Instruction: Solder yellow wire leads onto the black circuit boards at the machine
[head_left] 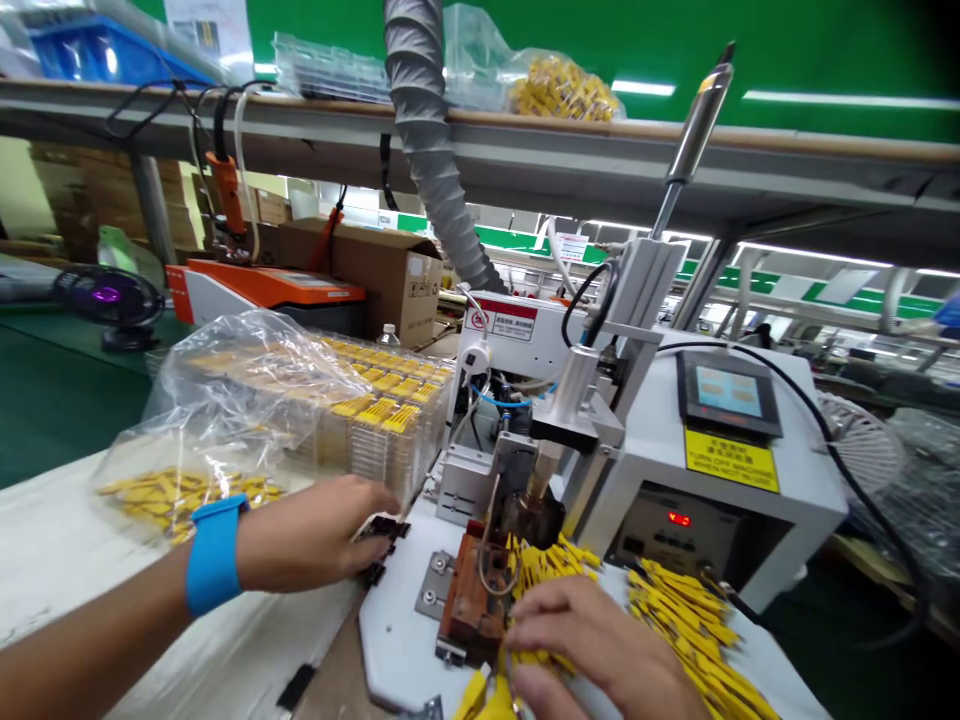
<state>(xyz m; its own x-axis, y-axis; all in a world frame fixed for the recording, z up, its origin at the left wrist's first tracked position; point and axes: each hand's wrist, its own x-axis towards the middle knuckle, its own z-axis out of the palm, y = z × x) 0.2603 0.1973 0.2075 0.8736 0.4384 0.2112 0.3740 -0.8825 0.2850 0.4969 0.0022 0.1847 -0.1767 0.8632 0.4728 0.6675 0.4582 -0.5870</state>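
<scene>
Workbench, small press: my left hand (322, 535) curls at black fixture (393, 530) on edge of white base plate (405, 650), grip impossible to confirm. My right hand (600, 640), fingers bent, is at yellow strip-like parts (549, 563) beside brown block (465, 600); cannot tell whether it grasps any. Step looks like sorting parts by hand; next move likely calls for fine pinch. Yellow label (731, 460) reads "TURN OFF MACHINE WHEN NOT"; rest blurred.

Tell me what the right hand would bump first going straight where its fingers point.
The right hand would probably meet the reddish block first, though depth is unclear and yellow pieces might touch sooner.
</scene>
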